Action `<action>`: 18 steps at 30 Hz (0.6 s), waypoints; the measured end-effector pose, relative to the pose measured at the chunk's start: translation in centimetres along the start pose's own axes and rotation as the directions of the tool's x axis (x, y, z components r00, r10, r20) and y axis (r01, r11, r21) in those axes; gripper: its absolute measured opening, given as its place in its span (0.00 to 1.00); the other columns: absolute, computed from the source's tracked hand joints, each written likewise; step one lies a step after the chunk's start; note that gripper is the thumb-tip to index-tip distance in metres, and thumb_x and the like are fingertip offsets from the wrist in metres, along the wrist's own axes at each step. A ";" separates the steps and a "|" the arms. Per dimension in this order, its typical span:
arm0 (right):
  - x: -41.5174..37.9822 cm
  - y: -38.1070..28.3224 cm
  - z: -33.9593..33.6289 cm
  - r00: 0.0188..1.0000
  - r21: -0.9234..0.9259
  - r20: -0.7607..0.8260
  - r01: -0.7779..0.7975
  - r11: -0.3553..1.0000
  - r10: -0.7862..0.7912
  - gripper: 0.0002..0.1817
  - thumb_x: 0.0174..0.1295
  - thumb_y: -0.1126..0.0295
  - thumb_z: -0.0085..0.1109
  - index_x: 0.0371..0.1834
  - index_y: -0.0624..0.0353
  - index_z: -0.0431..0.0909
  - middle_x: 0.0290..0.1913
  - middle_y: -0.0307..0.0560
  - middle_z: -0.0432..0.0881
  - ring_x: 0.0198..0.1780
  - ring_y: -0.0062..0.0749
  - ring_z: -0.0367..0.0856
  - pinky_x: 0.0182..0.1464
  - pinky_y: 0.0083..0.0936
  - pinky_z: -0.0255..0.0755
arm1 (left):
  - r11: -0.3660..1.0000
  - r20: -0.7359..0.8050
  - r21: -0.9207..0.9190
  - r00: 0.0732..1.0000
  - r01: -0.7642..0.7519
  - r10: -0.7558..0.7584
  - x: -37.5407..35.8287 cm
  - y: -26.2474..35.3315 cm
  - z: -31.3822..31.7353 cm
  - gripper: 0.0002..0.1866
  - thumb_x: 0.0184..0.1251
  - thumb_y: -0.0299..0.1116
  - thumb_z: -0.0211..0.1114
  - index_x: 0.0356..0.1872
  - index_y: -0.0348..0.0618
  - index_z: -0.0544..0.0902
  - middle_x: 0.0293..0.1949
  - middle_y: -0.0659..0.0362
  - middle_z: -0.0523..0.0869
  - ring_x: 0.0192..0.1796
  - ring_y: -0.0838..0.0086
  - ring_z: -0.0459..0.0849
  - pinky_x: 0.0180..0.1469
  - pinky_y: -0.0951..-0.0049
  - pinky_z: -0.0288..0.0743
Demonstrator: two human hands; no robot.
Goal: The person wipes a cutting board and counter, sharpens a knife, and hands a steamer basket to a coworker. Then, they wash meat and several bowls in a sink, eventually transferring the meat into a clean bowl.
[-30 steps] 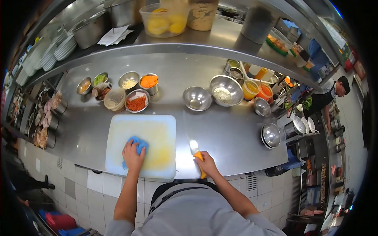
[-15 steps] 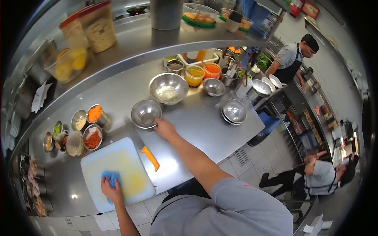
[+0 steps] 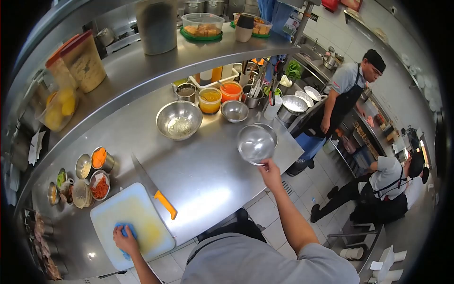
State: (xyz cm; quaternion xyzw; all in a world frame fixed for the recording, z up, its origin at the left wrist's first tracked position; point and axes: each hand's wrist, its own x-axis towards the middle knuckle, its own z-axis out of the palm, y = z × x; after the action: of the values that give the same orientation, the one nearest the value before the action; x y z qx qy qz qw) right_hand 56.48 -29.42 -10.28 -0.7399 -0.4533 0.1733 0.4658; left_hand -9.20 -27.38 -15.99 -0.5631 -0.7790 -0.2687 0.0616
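Observation:
My left hand [image 3: 126, 240] is closed over a crumpled blue cloth [image 3: 132, 230], pressed on a white cutting board [image 3: 109, 208] with yellow stains. At the right end of the steel counter, my right hand [image 3: 271, 174] grips a metal bowl [image 3: 254, 144] by its near rim. That bowl overlaps another metal bowl [image 3: 273, 134], which shows behind its right edge. Between my hands lies a knife with an orange handle [image 3: 165, 205], its blade pointing away from me beside the board.
A large metal bowl [image 3: 179, 120], a small bowl [image 3: 234, 111] and tubs of yellow sauce [image 3: 209, 101] and orange sauce [image 3: 231, 91] line the back. Prep cups with shredded carrot [image 3: 100, 187] sit left. A raised shelf [image 3: 198, 59] crosses above. Two people [image 3: 347, 90] work at right.
My right hand has moved the bowl rightward from mid-counter to the stacked bowls. The knife blade is now uncovered. My left hand and cloth stay on the board, and the view has shifted.

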 end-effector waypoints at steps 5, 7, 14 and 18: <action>5.7 2.8 -3.7 0.979 0.149 0.173 -0.133 0.980 0.107 0.20 0.68 0.75 0.66 0.63 0.55 0.78 0.34 0.38 0.83 0.31 0.20 0.80 0.36 0.22 0.77 | 0.994 -0.021 0.087 0.997 0.069 -0.068 -2.0 2.3 -0.9 0.19 0.64 0.41 0.73 0.49 0.40 0.82 0.59 0.48 0.82 0.59 0.49 0.79 0.60 0.49 0.74; 6.7 3.7 -4.5 0.955 0.221 0.293 -0.112 0.969 0.043 0.24 0.70 0.74 0.64 0.69 0.54 0.75 0.32 0.37 0.82 0.29 0.19 0.79 0.33 0.22 0.76 | 0.989 0.001 0.099 0.994 0.112 -0.113 -2.7 2.9 -0.8 0.19 0.64 0.40 0.73 0.49 0.39 0.81 0.58 0.46 0.82 0.57 0.48 0.79 0.60 0.50 0.73; 23.0 5.3 -5.4 0.979 0.045 0.105 0.169 0.985 -0.173 0.22 0.67 0.67 0.65 0.65 0.51 0.80 0.43 0.48 0.86 0.40 0.37 0.85 0.46 0.33 0.80 | 0.829 0.104 -0.481 0.958 0.285 -0.269 -9.3 12.0 4.4 0.15 0.66 0.32 0.68 0.48 0.34 0.78 0.42 0.49 0.81 0.46 0.59 0.78 0.56 0.59 0.73; 31.5 4.4 -0.2 0.899 -0.377 0.307 0.415 0.828 -0.311 0.25 0.62 0.67 0.68 0.65 0.48 0.80 0.61 0.54 0.82 0.58 0.51 0.83 0.59 0.44 0.78 | 0.802 0.111 -0.596 0.984 -0.046 0.139 -14.2 30.3 5.5 0.18 0.58 0.25 0.71 0.49 0.39 0.77 0.49 0.49 0.79 0.54 0.56 0.78 0.62 0.61 0.71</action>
State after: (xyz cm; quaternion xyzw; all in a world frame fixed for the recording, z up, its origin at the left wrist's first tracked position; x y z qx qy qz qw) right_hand 75.51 -4.01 -8.73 -0.6987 -0.6646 0.0613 0.2575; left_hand 24.65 -29.96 -15.75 -0.6102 -0.6306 -0.4515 -0.1619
